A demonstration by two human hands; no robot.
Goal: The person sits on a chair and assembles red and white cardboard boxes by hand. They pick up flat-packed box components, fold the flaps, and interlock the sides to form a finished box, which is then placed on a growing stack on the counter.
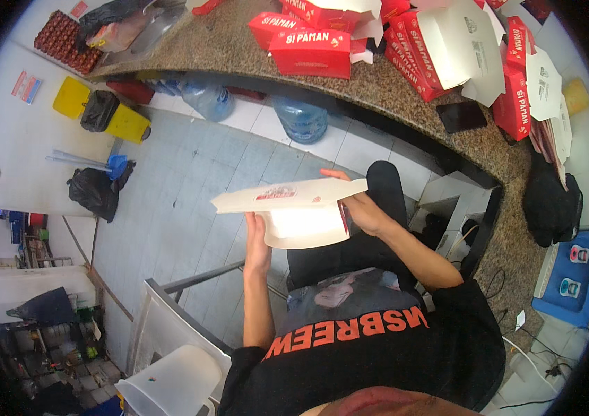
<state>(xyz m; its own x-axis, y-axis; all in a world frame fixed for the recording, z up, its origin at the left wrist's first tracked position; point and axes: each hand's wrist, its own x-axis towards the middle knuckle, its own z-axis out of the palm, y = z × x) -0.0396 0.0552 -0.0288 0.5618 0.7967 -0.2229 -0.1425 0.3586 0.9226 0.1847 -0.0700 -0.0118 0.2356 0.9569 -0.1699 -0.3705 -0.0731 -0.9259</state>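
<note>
The box (306, 226) is smooth matt cardboard, the counter (218, 48) stone-like, the water jugs (300, 122) glossy translucent plastic

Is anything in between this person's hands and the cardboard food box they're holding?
Nothing visible: the left hand and right hand both meet the cardboard food box directly, though it partly hides both.

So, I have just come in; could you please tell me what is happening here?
A person is holding a light-coloured paper box, open on the side facing them, in front of their body. The left hand holds it at its left side, and the right hand at its right. The box is clear of the stone counter, where many red boxes lie, several with open flaps. A dark phone lies near the counter's edge.
</note>
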